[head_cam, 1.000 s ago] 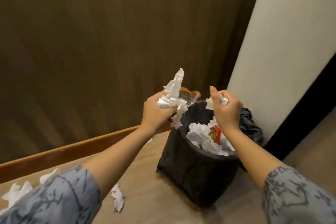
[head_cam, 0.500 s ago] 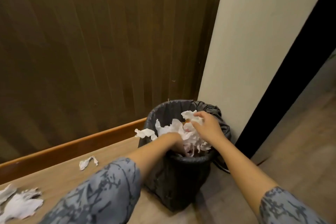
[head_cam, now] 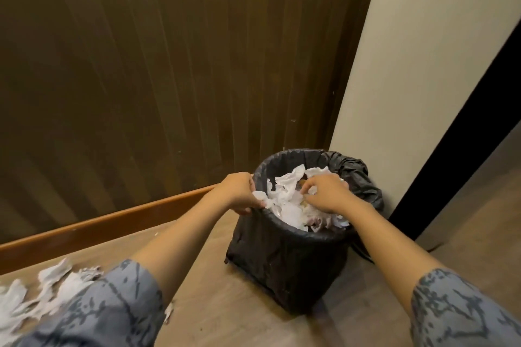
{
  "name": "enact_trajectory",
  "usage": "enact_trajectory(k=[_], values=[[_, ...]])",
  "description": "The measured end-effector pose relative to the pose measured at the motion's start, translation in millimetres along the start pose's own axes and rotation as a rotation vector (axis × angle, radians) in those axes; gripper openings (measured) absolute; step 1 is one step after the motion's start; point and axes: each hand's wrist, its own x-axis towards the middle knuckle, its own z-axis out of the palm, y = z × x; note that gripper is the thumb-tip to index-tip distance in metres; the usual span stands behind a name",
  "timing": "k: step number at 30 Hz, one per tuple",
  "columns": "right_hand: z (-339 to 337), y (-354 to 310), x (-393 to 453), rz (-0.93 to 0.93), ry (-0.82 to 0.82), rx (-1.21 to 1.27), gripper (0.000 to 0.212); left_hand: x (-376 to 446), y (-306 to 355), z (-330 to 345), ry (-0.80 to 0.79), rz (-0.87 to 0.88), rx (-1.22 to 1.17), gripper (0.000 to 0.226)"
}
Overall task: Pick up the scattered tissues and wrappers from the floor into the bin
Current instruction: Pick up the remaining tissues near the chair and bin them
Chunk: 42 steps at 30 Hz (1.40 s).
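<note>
The bin (head_cam: pixel 290 262), lined with a black bag, stands on the floor in the corner. It is heaped with white tissues (head_cam: pixel 290 205), with a bit of wrapper showing among them. My left hand (head_cam: pixel 239 191) is at the bin's left rim, fingers curled on a tissue piece (head_cam: pixel 260 196) that hangs over the edge. My right hand (head_cam: pixel 324 191) lies palm down on the heap, fingers and thumb clawed into the tissues. More scattered tissues (head_cam: pixel 53 284) lie on the floor at the lower left, partly hidden by my sleeve. A small scrap (head_cam: pixel 169 311) lies beside it.
A dark wood-panelled wall (head_cam: pixel 169 79) with an orange-brown skirting board (head_cam: pixel 112 220) runs behind the bin. A cream wall (head_cam: pixel 423 79) and a black vertical strip (head_cam: pixel 465 135) stand to the right. Wooden floor (head_cam: pixel 239 318) surrounds the bin.
Both hands came down from above the bin into it with their tissues. My left hand has since moved from inside the bin to the tissue hanging over the left rim.
</note>
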Motion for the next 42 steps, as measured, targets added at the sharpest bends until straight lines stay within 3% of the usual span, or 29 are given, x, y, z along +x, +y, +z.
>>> enact_trajectory(k=[3,7,10,12,17,21,26,29,31,34,37,39,42], values=[[-5,-24,-6,0.013,0.084,-0.015,0.021,0,3,5,0.247,0.139,-0.012,0.014],[-11,-52,-15,-0.053,0.335,0.125,0.028,-9,20,1,0.202,0.345,-0.149,0.049],[-15,-72,-20,-0.136,0.564,0.262,0.024,-13,8,-10,0.268,0.36,-0.153,0.046],[-12,-89,-22,-0.243,0.594,0.313,0.021,-20,-20,-23,0.316,0.319,-0.128,0.041],[30,-134,-21,-0.551,0.451,0.271,0.015,-58,-128,-46,0.36,0.102,-0.108,0.03],[98,-194,-28,-0.724,0.227,0.305,0.013,-114,-220,-34,0.529,-0.075,-0.179,0.019],[200,-258,-41,-0.581,-0.08,0.413,0.024,-187,-310,3,0.704,-0.306,-0.352,0.014],[261,-267,-43,-0.55,-0.318,0.213,0.043,-235,-355,46,0.764,-0.47,-0.42,0.022],[288,-262,-42,-0.563,-0.417,0.051,0.049,-268,-383,86,0.761,-0.587,-0.326,0.034],[314,-251,-43,-0.521,-0.433,-0.014,0.056,-313,-415,155,0.789,-0.849,-0.22,0.054],[336,-237,-54,-0.535,-0.387,0.074,0.051,-353,-426,210,0.876,-1.11,-0.124,0.061],[353,-227,-66,-0.61,-0.351,0.142,0.046,-379,-426,234,0.919,-1.258,-0.117,0.067],[371,-226,-89,-0.751,-0.36,0.201,0.041,-419,-425,260,0.924,-1.348,-0.044,0.086]])
